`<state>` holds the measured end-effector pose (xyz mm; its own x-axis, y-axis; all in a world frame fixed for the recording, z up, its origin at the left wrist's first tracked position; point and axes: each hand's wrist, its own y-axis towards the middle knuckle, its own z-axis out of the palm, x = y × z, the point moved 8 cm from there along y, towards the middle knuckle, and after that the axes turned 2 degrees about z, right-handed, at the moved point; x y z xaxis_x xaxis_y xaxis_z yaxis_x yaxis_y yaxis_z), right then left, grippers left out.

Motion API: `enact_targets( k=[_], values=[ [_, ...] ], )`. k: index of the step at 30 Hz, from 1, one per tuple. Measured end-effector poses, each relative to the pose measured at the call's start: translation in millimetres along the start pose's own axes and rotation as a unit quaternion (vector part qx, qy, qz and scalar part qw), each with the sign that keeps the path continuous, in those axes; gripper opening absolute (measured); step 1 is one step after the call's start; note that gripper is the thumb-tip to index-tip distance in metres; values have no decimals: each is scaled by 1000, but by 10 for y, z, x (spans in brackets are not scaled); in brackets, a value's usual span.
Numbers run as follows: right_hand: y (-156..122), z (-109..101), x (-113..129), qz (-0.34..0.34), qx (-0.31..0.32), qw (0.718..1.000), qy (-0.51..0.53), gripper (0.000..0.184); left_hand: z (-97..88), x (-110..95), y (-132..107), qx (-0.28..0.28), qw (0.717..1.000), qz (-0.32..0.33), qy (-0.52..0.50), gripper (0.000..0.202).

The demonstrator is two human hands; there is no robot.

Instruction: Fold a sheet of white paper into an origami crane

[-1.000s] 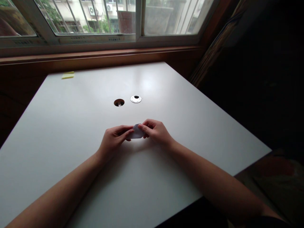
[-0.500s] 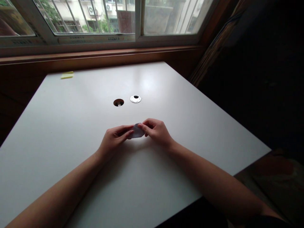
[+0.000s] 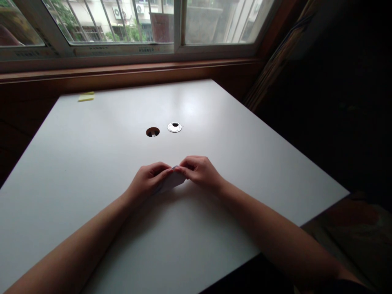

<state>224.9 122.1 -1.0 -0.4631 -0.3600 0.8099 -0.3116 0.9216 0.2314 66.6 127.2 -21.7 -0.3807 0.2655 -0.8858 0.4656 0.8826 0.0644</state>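
Observation:
A small piece of white paper (image 3: 170, 182) is held just above the white table (image 3: 92, 163), near its middle. My left hand (image 3: 147, 179) pinches the paper's left side with curled fingers. My right hand (image 3: 199, 170) pinches its upper right edge, thumb and fingertips pressed together. The two hands meet at the paper's top, and the sheet slopes down and to the left beneath them. Both forearms rest across the near part of the table.
Beyond the hands, a round cable hole (image 3: 152, 132) is cut in the table, with a white ring-shaped cap (image 3: 174, 127) lying beside it. A yellow sticky-note pad (image 3: 86, 97) lies at the far left corner. A window and wooden sill run behind; the table's right edge drops into darkness.
The paper has turned from a small rounded shape between the fingertips to a longer flap sloping down-left. Both hands have dropped slightly towards the table and closed together.

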Motion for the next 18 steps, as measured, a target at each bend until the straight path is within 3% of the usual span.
enact_targets(
  k=[8,15,18],
  values=[
    [-2,54,-3,10,12,1000,17,32,-4,-15,-14,-21,1000,1,-7,31],
    [-27,132,-187,101,57,985,126,33,-162,116,-57,-152,982,-60,-95,35],
    [-41,196,-226,125,85,971,188,36,-182,186,-55,-173,974,-60,-134,39]
  ],
)
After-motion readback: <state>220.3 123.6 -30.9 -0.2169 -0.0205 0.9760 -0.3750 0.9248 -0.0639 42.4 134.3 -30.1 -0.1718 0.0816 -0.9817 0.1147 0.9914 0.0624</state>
